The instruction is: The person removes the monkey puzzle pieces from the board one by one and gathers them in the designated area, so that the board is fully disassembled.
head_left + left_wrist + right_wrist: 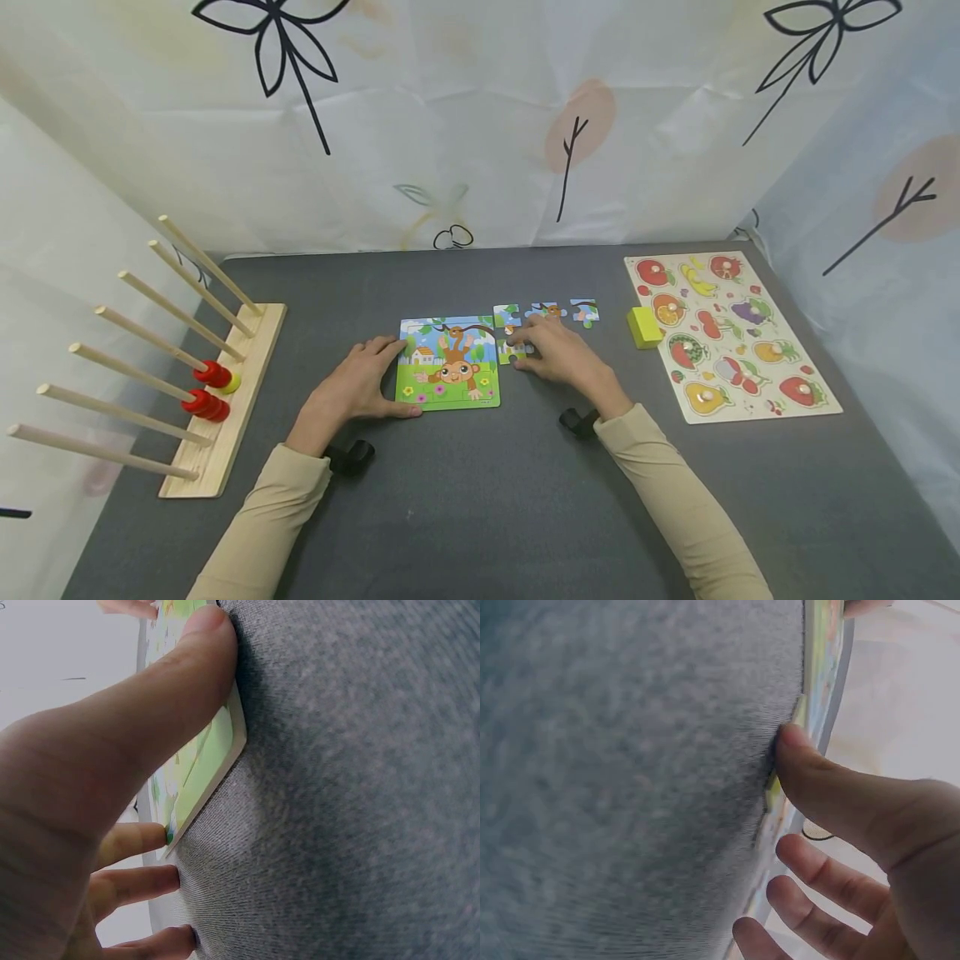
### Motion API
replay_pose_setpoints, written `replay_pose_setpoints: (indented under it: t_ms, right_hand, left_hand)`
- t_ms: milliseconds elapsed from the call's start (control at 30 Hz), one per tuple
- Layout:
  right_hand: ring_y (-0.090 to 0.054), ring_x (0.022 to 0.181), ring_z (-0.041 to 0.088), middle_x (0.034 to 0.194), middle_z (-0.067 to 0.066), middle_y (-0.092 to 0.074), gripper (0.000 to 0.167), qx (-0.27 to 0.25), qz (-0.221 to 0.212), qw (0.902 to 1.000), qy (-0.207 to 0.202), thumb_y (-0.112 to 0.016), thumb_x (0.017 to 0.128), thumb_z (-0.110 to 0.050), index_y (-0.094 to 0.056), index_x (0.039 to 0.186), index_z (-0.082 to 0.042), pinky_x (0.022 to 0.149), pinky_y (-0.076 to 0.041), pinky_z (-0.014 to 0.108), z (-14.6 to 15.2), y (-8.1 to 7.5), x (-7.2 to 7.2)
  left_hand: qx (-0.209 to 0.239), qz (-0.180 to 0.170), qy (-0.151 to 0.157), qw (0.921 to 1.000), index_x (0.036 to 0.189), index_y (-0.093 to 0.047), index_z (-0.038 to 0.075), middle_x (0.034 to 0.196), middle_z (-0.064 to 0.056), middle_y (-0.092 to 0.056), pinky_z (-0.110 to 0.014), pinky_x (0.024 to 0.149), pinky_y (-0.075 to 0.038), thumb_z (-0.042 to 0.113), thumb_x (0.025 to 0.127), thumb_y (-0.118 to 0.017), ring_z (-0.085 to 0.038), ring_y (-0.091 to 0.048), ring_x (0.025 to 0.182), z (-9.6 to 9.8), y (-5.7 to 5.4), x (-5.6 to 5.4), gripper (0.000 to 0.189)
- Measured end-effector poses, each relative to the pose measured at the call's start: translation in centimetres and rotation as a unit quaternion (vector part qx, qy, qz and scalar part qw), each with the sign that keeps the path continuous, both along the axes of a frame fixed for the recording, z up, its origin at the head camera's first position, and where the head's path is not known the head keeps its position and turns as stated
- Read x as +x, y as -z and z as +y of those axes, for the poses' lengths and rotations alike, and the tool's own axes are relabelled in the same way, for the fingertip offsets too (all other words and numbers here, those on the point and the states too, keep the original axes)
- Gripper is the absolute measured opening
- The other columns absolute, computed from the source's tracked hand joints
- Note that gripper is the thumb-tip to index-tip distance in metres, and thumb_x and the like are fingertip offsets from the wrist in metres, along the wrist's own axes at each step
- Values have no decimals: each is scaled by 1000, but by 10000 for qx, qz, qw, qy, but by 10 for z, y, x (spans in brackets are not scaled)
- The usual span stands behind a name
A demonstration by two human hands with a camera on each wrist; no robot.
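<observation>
The left hand, fingers spread, is steadying the monkey puzzle on the table; just beside it, the right hand is pinching a green piece, apparently positioning it. Next is probably calling for careful alignment.

No words, labels, brand names or numbers could be read in any of the three views. The monkey puzzle and the fruit board bore printed pictures, and the cloth backdrop carried line drawings of plants, without legible lettering.
</observation>
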State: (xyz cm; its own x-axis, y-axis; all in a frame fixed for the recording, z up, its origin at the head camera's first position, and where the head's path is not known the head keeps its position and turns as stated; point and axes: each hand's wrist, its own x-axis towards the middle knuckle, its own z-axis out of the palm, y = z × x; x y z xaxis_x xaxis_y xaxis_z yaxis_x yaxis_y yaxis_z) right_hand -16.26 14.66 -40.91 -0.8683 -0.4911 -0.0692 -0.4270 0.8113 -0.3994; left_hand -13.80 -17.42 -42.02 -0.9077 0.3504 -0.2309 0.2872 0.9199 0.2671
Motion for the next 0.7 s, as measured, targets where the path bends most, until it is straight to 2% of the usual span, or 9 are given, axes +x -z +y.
replay_pose_setpoints:
  t_ms: [100,167,267,500,533,700]
  right_hand:
    - [-53,88,20,108,8,-64,39,-5,114,9999,58,-80,91,-24,-73,127,-13,72,-47,33,-4,-3,-1]
    - [-51,84,19,104,8,-64,41,-47,248,9997,9,-81,90,-25,-73,128,-12,72,-45,32,-8,-4,-2]
    - [-53,87,20,106,10,-64,45,-81,290,9995,-83,-81,90,-25,-71,131,-11,75,-47,34,-19,-7,-3]
    - [-53,99,26,119,12,-63,50,-38,34,9993,-371,-78,92,-27,-65,138,-12,80,-51,39,-50,-12,-2]
    - [-54,101,26,120,12,-63,50,-39,31,9990,-445,-78,92,-28,-65,138,-12,84,-52,40,-55,-13,-2]
    - [-53,101,25,123,11,-63,53,-6,-38,9972,-748,-77,93,-32,-64,140,-12,84,-50,39,-73,-13,0]
  left_hand:
    - [10,19,2,10000,156,-39,3,158,-24,-41,-64,112,-43,62,71,-87,-51,-43,140,0,0,0,115]
    - [23,25,4,10000,156,-39,3,158,-24,-41,-64,111,-44,62,71,-87,-51,-43,140,0,-1,1,114]
    - [54,44,16,10000,156,-39,3,158,-24,-41,-65,111,-44,62,71,-87,-51,-43,140,-1,-1,1,114]
    - [64,30,35,10000,156,-39,3,157,-24,-42,-65,112,-43,62,71,-87,-51,-43,140,-1,-1,1,113]
    - [62,19,36,10000,156,-39,3,157,-24,-41,-65,112,-43,62,72,-86,-51,-43,140,-1,-1,1,113]
    - [125,-11,72,9999,156,-39,2,158,-25,-41,-65,112,-43,61,72,-86,-52,-42,140,-1,-2,1,113]
